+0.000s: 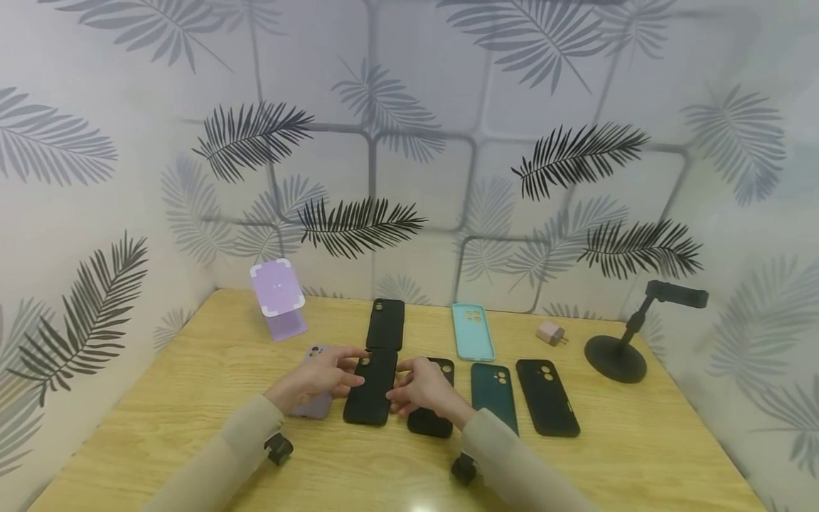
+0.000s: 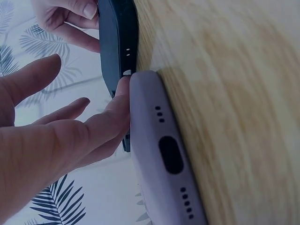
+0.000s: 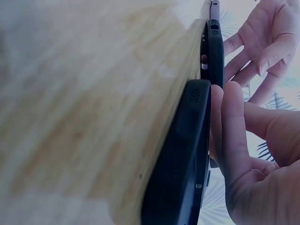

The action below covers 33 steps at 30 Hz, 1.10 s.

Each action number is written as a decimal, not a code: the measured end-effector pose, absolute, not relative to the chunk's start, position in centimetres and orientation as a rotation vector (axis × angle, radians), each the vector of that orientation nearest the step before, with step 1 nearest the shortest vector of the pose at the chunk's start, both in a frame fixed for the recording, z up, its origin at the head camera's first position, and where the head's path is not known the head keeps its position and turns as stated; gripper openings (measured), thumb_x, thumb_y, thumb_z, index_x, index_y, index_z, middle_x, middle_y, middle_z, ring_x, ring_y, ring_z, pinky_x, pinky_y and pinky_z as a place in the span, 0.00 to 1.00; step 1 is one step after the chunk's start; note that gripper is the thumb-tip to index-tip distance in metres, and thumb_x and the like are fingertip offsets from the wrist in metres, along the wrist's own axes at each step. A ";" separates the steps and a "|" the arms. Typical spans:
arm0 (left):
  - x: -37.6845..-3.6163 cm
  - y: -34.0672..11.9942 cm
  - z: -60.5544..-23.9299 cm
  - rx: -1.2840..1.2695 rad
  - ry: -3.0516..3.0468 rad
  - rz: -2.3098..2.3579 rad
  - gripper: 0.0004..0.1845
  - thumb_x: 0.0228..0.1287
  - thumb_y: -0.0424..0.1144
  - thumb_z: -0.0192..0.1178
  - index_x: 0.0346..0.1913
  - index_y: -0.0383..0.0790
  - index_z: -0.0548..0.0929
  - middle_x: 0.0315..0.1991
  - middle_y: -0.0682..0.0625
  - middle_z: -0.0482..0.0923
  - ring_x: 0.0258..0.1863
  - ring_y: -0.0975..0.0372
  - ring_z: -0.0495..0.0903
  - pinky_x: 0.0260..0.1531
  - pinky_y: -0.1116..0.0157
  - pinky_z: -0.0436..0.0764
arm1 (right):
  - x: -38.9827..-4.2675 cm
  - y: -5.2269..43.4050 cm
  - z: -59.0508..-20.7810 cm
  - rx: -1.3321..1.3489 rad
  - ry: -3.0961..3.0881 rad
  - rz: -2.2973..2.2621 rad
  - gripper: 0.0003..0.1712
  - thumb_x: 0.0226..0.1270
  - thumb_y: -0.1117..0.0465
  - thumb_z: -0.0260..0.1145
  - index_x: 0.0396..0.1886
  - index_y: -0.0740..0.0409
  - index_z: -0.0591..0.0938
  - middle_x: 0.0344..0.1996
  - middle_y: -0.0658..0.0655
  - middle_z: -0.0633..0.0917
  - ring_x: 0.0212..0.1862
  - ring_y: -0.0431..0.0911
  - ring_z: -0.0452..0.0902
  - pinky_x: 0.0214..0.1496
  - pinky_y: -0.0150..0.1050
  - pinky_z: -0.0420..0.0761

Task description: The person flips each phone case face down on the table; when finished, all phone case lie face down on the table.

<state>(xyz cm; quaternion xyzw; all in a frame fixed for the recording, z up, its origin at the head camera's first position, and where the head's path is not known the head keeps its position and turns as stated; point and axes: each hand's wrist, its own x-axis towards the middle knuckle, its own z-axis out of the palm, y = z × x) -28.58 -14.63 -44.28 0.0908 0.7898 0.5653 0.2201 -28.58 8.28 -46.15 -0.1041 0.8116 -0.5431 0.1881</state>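
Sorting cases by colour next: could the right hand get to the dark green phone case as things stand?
Probably yes. The dark green phone case lies flat just beside the right hand, nothing on it, with bare table around.

Landmark: the lilac phone case (image 2: 164,154) lay flat on the wooden surface (image 2: 234,93), its end with the port cutout facing the camera.
Left hand (image 2: 56,136): its straight fingers (image 2: 115,110) touched the lilac phone case's upper edge.
Black case (image 2: 117,42): just beyond the lilac phone case, touching its far end.
Right hand (image 2: 65,18): beyond the lilac phone case, fingertips against the black case.
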 end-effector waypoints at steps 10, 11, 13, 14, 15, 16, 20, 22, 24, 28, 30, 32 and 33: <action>-28.8 -15.0 -44.4 0.288 2.191 1.550 0.30 0.67 0.31 0.61 0.70 0.35 0.67 0.69 0.29 0.63 0.62 0.44 0.74 0.53 0.53 0.83 | -29.2 8.4 -46.2 -0.299 2.261 -1.514 0.32 0.62 0.74 0.67 0.65 0.76 0.70 0.37 0.63 0.87 0.29 0.50 0.87 0.29 0.41 0.88; -28.8 -15.1 -44.4 0.303 2.197 1.543 0.30 0.67 0.31 0.60 0.70 0.35 0.67 0.69 0.29 0.63 0.62 0.44 0.74 0.53 0.53 0.82 | -29.3 8.4 -46.2 -0.301 2.260 -1.514 0.31 0.62 0.74 0.66 0.65 0.75 0.70 0.38 0.63 0.87 0.30 0.50 0.87 0.29 0.41 0.88; -28.9 -15.3 -44.3 0.321 2.216 1.527 0.30 0.67 0.32 0.60 0.70 0.34 0.67 0.69 0.29 0.63 0.63 0.44 0.74 0.55 0.52 0.81 | -29.3 8.5 -46.2 -0.320 2.261 -1.512 0.30 0.63 0.73 0.66 0.64 0.75 0.71 0.38 0.63 0.87 0.30 0.49 0.87 0.29 0.41 0.88; -28.9 -15.3 -44.3 0.318 2.231 1.523 0.29 0.67 0.32 0.61 0.70 0.34 0.67 0.68 0.29 0.64 0.62 0.44 0.74 0.55 0.52 0.81 | -29.4 8.6 -46.2 -0.333 2.264 -1.511 0.29 0.63 0.73 0.66 0.64 0.74 0.71 0.38 0.63 0.87 0.30 0.49 0.87 0.29 0.41 0.88; -29.0 -15.4 -44.3 0.327 2.250 1.511 0.29 0.67 0.32 0.61 0.70 0.33 0.67 0.68 0.30 0.65 0.61 0.45 0.75 0.55 0.52 0.81 | -29.4 8.7 -46.2 -0.354 2.271 -1.510 0.28 0.64 0.72 0.66 0.64 0.74 0.72 0.38 0.63 0.87 0.29 0.49 0.87 0.30 0.42 0.88; -29.0 -15.4 -44.3 0.326 2.265 1.505 0.29 0.67 0.32 0.61 0.69 0.34 0.68 0.67 0.30 0.66 0.61 0.45 0.75 0.55 0.52 0.81 | -29.5 8.8 -46.2 -0.378 2.277 -1.514 0.28 0.64 0.71 0.66 0.63 0.73 0.73 0.39 0.63 0.87 0.30 0.49 0.87 0.30 0.42 0.88; -29.3 -15.3 -44.3 0.315 2.296 1.533 0.27 0.67 0.32 0.61 0.68 0.36 0.70 0.65 0.34 0.69 0.58 0.48 0.77 0.54 0.53 0.82 | -29.7 9.6 -46.2 -0.487 2.302 -1.543 0.24 0.66 0.67 0.67 0.60 0.69 0.77 0.42 0.64 0.87 0.33 0.51 0.86 0.34 0.43 0.88; -29.4 -15.1 -44.3 0.314 2.300 1.556 0.26 0.67 0.33 0.61 0.67 0.36 0.72 0.64 0.35 0.71 0.57 0.50 0.78 0.53 0.54 0.82 | -29.7 10.1 -46.1 -0.541 2.303 -1.553 0.22 0.66 0.66 0.67 0.59 0.68 0.78 0.44 0.64 0.86 0.37 0.53 0.85 0.36 0.44 0.88; -29.4 -14.9 -44.4 0.335 2.298 1.576 0.24 0.67 0.33 0.60 0.65 0.35 0.72 0.63 0.35 0.72 0.57 0.49 0.78 0.53 0.53 0.82 | -29.6 10.6 -46.0 -0.586 2.302 -1.552 0.21 0.67 0.66 0.66 0.58 0.68 0.79 0.45 0.66 0.85 0.40 0.54 0.84 0.39 0.45 0.88; -29.3 -13.9 -44.4 0.380 2.290 1.611 0.21 0.69 0.33 0.59 0.63 0.32 0.73 0.59 0.33 0.75 0.53 0.50 0.80 0.50 0.53 0.84 | -29.3 12.1 -45.7 -0.625 2.297 -1.538 0.21 0.67 0.67 0.65 0.58 0.70 0.78 0.47 0.69 0.84 0.44 0.53 0.84 0.41 0.44 0.88; -29.3 -13.3 -44.3 0.398 2.285 1.613 0.21 0.69 0.33 0.59 0.63 0.31 0.73 0.58 0.33 0.76 0.51 0.51 0.81 0.48 0.55 0.85 | -29.1 13.0 -45.6 -0.607 2.312 -1.524 0.21 0.67 0.66 0.65 0.59 0.70 0.78 0.47 0.69 0.84 0.44 0.50 0.84 0.41 0.44 0.87; -29.3 -12.8 -44.2 0.399 2.263 1.626 0.21 0.69 0.31 0.59 0.62 0.30 0.73 0.58 0.32 0.76 0.50 0.50 0.81 0.47 0.56 0.85 | -29.0 13.8 -45.5 -0.581 2.334 -1.511 0.21 0.67 0.65 0.66 0.58 0.69 0.78 0.47 0.69 0.85 0.44 0.49 0.84 0.42 0.43 0.87; -29.3 -12.5 -44.2 0.404 2.253 1.626 0.21 0.68 0.31 0.59 0.62 0.30 0.73 0.58 0.32 0.76 0.51 0.48 0.81 0.47 0.57 0.85 | -28.9 14.3 -45.4 -0.553 2.349 -1.504 0.21 0.67 0.65 0.66 0.58 0.68 0.79 0.47 0.67 0.85 0.43 0.48 0.84 0.42 0.42 0.87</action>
